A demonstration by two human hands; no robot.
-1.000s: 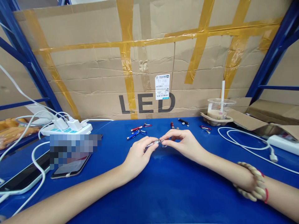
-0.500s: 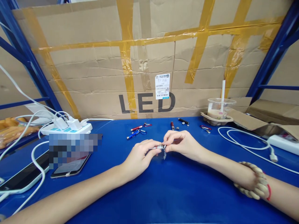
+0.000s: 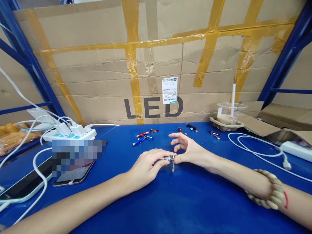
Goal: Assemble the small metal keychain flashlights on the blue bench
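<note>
My left hand is closed around a small silver penlight, most of which its fingers hide. From the penlight's right end hangs a thin metal clip. My right hand has its fingers spread, with the thumb right by that end; whether it touches cannot be made out. Behind the hands lie a red penlight and a blue penlight with small carabiners. Past my right fingers are a dark red tube, partly hidden, and a black tube.
On the left are a power strip with white cables and two phones. A drink cup in a carton holder stands at the back right. A white cable coils in front of it. Behind everything rises a large cardboard box.
My right hand has let go of the penlight's end and its fingers have spread apart. My left hand keeps the penlight, slightly lower than before.
</note>
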